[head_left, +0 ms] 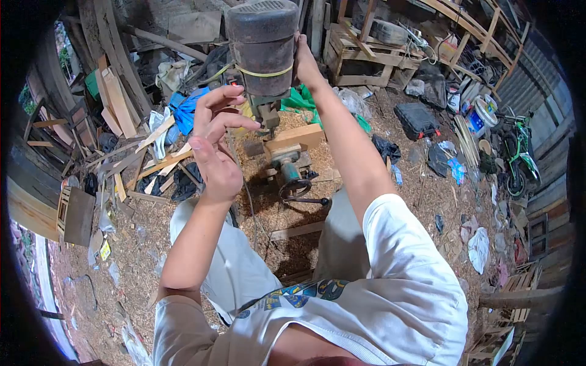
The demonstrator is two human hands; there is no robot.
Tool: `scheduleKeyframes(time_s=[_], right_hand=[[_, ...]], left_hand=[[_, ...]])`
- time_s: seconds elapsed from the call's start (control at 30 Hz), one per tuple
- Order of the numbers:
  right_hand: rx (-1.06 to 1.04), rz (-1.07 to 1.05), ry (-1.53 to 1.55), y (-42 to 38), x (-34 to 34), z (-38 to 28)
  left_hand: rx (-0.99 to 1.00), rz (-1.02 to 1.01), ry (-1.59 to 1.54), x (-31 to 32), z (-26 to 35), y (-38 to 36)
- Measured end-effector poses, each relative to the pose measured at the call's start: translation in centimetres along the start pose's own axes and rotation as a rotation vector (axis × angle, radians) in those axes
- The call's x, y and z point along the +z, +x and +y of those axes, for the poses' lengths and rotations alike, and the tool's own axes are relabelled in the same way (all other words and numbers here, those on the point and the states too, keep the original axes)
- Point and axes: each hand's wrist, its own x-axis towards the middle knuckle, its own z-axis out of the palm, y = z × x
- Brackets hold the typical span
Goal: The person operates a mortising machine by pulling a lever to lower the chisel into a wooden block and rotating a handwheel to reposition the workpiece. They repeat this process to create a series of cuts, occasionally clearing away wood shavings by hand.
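Note:
A drill press with a dark, dusty motor housing stands upright in front of me, a yellow cord tied round it. My right hand is at the housing's right side; its fingers are mostly hidden behind it. My left hand is raised left of the drill head, fingers apart and bent, holding nothing. Beneath the drill head, a wooden block sits at a green vise. A crank handle sticks out from the vise toward me.
Wood shavings and scraps cover the ground. Cut boards and a blue bag lie to the left. At the right are a black case, a white bucket and a green bicycle. A wooden bench stands behind.

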Motion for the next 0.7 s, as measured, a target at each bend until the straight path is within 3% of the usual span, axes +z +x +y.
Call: scheduleKeyframes(time_s=[0.17, 0.2, 0.23, 0.27, 0.33, 0.37, 0.4, 0.43, 0.47, 0.53, 0.57, 0.63, 0.7], right_hand=[[0.106, 0.067, 0.262, -3.2, 0.2, 0.4], [0.234, 0.062, 0.274, -4.8, -0.1, 0.8], [0.173, 0.118, -0.009, -7.8, -0.4, 1.1], [0.08, 0.185, -0.001, -10.8, 0.0, 5.4], [0.293, 0.278, -0.282, -19.9, -0.8, 6.2], [0.429, 0.391, -0.265, -24.4, -0.9, 9.7], [0.664, 0.441, -0.333, -29.0, -1.0, 7.8], [0.837, 0.358, -0.532, -32.5, -1.7, 7.0], [0.92, 0.307, -0.571, -37.3, -1.9, 9.1], [1.048, -0.032, -0.552, -42.5, -2.8, 6.5], [1.054, -0.04, -0.557, -44.6, -2.4, 6.9], [1.361, -0.142, -0.223, -47.5, -1.1, 8.4], [1.423, -0.187, -0.112, -46.9, -1.4, 8.9]], left_hand=[[-0.005, 0.005, -0.011, -0.5, -0.4, 0.4], [0.003, 0.004, -0.008, -0.8, -0.6, 0.5], [0.01, 0.004, -0.006, -1.1, -0.6, 0.5], [-0.002, 0.008, 0.028, -1.4, -0.5, 0.5], [-0.01, 0.006, 0.025, -1.9, -0.3, 0.5], [-0.011, 0.006, 0.025, -2.0, -0.3, 0.5], [-0.028, 0.031, -0.056, -2.0, -0.4, 0.4], [-0.031, 0.037, -0.056, -2.2, -0.4, 0.4], [-0.026, 0.033, -0.078, -2.4, -0.3, 0.4], [-0.029, 0.029, -0.102, -2.7, 0.0, 0.3], [-0.039, 0.033, -0.102, -2.7, 0.0, 0.3], [-0.017, 0.007, -0.082, -2.8, 0.0, 0.3], [-0.015, -0.002, -0.075, -2.8, -0.1, 0.3]])
